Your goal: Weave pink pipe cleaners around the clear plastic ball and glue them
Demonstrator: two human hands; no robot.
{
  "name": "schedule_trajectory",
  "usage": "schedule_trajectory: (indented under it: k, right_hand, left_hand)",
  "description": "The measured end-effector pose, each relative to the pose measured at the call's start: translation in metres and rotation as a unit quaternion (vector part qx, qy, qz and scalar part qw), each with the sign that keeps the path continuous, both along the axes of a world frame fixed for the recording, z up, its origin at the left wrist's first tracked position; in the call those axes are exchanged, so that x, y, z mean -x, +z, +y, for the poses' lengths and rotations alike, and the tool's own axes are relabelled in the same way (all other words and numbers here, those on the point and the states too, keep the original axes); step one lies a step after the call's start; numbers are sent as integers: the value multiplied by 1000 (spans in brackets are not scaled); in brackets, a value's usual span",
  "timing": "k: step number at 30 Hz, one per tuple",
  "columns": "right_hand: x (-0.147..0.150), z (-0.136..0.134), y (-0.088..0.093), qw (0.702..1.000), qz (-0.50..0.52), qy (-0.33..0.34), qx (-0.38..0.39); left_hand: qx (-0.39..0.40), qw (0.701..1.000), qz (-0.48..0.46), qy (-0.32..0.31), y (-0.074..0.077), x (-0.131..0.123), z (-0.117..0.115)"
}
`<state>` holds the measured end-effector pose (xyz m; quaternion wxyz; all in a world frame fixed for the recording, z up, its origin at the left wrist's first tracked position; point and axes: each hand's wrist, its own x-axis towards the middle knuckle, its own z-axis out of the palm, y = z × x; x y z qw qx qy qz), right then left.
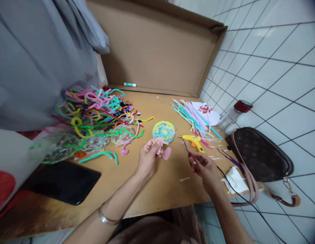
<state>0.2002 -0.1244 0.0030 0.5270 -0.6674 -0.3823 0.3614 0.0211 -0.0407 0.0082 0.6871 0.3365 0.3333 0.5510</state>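
My left hand (148, 154) is closed on a pink fuzzy pipe-cleaner piece (159, 144), and a fan-shaped pink part (167, 154) sticks out beside its fingertips. In my right hand (205, 166) is a tool with a dark red handle (193, 162) and a thin metal tip; I cannot make out its exact kind. The tip points toward a yellow glue gun (194, 140) lying on its side just beyond. Behind my left hand lies a round disc (164, 128) with a yellow rim and a light blue strip across it.
A tangled heap of coloured pipe cleaners (96, 108) covers the left; straight ones (189, 117) lie back right. A black tablet-like object (63, 181), clear bottle (230, 115), brown bag (261, 152), tissue (235, 179) and black cord (251, 205) surround my arms. Cardboard (160, 47) stands behind.
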Motion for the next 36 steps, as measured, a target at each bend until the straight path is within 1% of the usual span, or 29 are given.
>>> schedule_trajectory:
  k: [1, 3, 4, 6, 8, 11, 12, 13, 14, 16, 17, 19, 20, 22, 24, 26, 28, 30, 31, 33, 34, 35, 36]
  right_hand:
    - [-2, 0, 2, 1000, -27, 0, -3]
    - [-4, -1, 4, 989, -146, 16, -1]
    - [-3, 1, 3, 975, -223, 22, 4]
    - [2, 8, 0, 929, -369, 28, 19]
    - [10, 23, -6, 889, -456, 30, 38]
    - [21, 49, -14, 834, -545, 37, 80]
    - [22, 55, -16, 818, -568, 39, 84]
    - [22, 59, -16, 806, -586, 42, 70]
    - [20, 61, -16, 802, -592, 38, 64]
    - [9, 58, -15, 791, -608, 4, 62]
    - [2, 54, -15, 779, -623, -28, 70]
    - [-15, 48, -15, 752, -645, -76, 114]
    - [-23, 46, -17, 751, -642, -79, 134]
    - [-37, 47, -22, 769, -620, -50, 148]
    - [-45, 51, -31, 785, -601, -50, 142]
    - [-47, 53, -38, 800, -584, -65, 120]
    - [-47, 51, -42, 815, -566, -86, 85]
    - [-48, 45, -41, 830, -544, -114, 49]
    - [-48, 40, -39, 837, -531, -128, 35]
    - [-49, 32, -31, 857, -496, -139, 14]
    - [-49, 28, -26, 870, -473, -138, 7]
    - [-49, 25, -22, 886, -445, -133, 2]
    - [-48, 23, -18, 901, -415, -125, -6]
  left_hand:
    - [2, 1000, -2, -1, 1, 0, -1]
    - [6, 1000, -5, -11, 4, 0, -3]
    - [7, 1000, -8, -18, 6, -1, -4]
    - [7, 999, -14, -31, 7, -1, -6]
    - [7, 999, -20, -32, 7, -2, -6]
    - [10, 1000, -21, -19, 3, -1, -3]
    - [12, 1000, -20, -15, 2, -1, -2]
    - [14, 1000, -19, -12, 1, 0, 0]
    - [15, 1000, -17, -9, 0, 0, 1]
    - [11, 1000, -13, -2, 0, 1, 2]
    - [6, 1000, -9, -2, 0, 1, 2]
    - [-16, 1000, 11, -21, -1, 0, 1]
    - [-33, 998, 24, -39, -2, -1, -1]
    - [-78, 992, 57, -78, -3, -3, -4]
    - [-119, 984, 92, -95, -5, -4, -6]
    - [-140, 978, 126, -86, -4, -3, -5]
    - [-144, 976, 150, -59, -2, -2, -2]
    - [-147, 976, 160, -31, 0, -2, -1]
    - [-152, 974, 166, -32, 0, -3, -1]
    - [-172, 964, 193, -67, 0, -9, -5]
    - [-196, 950, 218, -103, 0, -13, -8]
    - [-227, 927, 257, -149, -2, -18, -11]
    - [-259, 897, 305, -188, -3, -23, -14]
